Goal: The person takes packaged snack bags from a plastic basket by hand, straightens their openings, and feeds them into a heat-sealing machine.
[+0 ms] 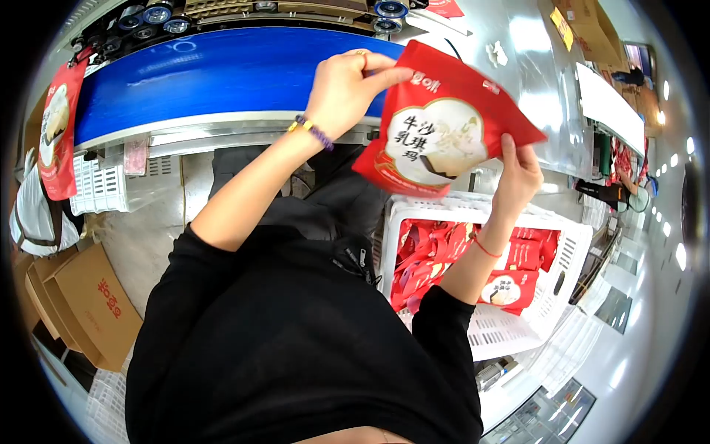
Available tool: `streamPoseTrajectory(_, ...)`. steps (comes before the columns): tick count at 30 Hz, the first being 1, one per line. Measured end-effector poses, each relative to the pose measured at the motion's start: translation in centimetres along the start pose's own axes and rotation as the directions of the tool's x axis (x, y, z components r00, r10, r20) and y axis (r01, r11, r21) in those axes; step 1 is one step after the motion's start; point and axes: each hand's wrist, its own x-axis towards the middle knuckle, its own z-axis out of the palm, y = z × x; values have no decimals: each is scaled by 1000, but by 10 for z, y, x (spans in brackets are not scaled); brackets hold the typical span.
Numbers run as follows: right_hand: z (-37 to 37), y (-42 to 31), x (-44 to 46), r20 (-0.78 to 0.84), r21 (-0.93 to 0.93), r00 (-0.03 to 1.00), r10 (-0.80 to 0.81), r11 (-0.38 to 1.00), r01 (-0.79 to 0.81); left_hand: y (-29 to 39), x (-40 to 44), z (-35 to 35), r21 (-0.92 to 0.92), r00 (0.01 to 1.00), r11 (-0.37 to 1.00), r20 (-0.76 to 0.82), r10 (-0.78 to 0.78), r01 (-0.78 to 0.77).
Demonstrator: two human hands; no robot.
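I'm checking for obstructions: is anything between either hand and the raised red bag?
Nothing visible: the left hand touches the red bag directly at its upper left edge, the right hand near its right corner.

Your left hand (pixel 344 87) pinches a red pouch (pixel 444 137) near its upper left edge, while your right hand (pixel 519 174) grips it at the right side. The pouch is tilted, its printed front facing you. Your right forearm passes over a white crate (pixel 499 339) that holds more red packets (pixel 433 280). Ahead of you lies a blue conveyor belt (pixel 222 81); low on your left is a brown cardboard box (pixel 96 307).
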Motion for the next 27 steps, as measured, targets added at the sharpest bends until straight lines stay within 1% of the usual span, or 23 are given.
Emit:
streamPoseTrajectory(2, 6, 17, 29, 36, 219, 992, 123, 967, -128, -13, 22, 18, -176, 993, 978, 51, -106, 114)
streamPoseTrajectory(3, 14, 20, 39, 46, 233, 989, 139, 961, -146, -16, 33, 25, -128, 998, 989, 21, -65, 68)
streamPoseTrajectory(4, 22, 22, 47, 56, 248, 986, 156, 955, -165, -20, 41, 30, -127, 997, 989, 9, -71, 72)
streamPoseTrajectory(6, 27, 37, 68, 111, 236, 982, 152, 956, -174, -25, 55, 37, -351, 956, 894, 16, -292, 279)
streamPoseTrajectory(7, 32, 40, 76, 111, 236, 979, 168, 953, -190, -28, 62, 40, -352, 954, 897, -30, -297, 268)
streamPoseTrajectory(8, 38, 42, 82, 111, 236, 976, 185, 949, -207, -32, 68, 39, -351, 953, 897, -37, -301, 270)
streamPoseTrajectory(10, 51, 43, 91, 130, 272, 974, 188, 937, -217, -36, 75, 32, -309, 926, 887, -49, -374, 342)
streamPoseTrajectory(12, 65, 45, 98, 174, 272, 970, 170, 938, -213, -42, 77, 24, -279, 931, 914, -135, -340, 294)
streamPoseTrajectory(13, 71, 44, 101, 206, 285, 966, 159, 934, -214, -42, 77, 17, -281, 931, 916, -146, -334, 284)
streamPoseTrajectory(18, 106, 30, 95, 225, 263, 959, 171, 937, -229, -46, 71, -16, -272, 920, 928, -229, -319, 254)
streamPoseTrajectory(19, 114, 31, 94, 248, 290, 954, 168, 927, -238, -50, 68, -25, -218, 932, 951, -241, -269, 218)
streamPoseTrajectory(20, 108, 37, 94, 270, 325, 948, 168, 911, -253, -50, 62, -21, -115, 946, 980, -262, -189, 164)
streamPoseTrajectory(22, 120, 34, 91, 293, 362, 940, 174, 890, -278, -43, 51, -49, 83, 955, 968, -202, -217, 238)
streamPoseTrajectory(24, 130, 25, 87, 305, 370, 941, 146, 893, -258, -25, 30, -78, 194, 971, 963, -190, -148, 185)
streamPoseTrajectory(25, 146, 7, 76, 317, 357, 935, 162, 893, -276, -23, 17, -104, 197, 967, 963, -214, -139, 182)
streamPoseTrajectory(26, 159, 9, 71, 330, 300, 932, 152, 919, -257, -22, 3, -126, 205, 965, 962, -229, -130, 179)
streamPoseTrajectory(27, 170, 2, 63, 321, 343, 934, 158, 900, -270, -22, -9, -138, 181, 961, 972, -258, -99, 148)
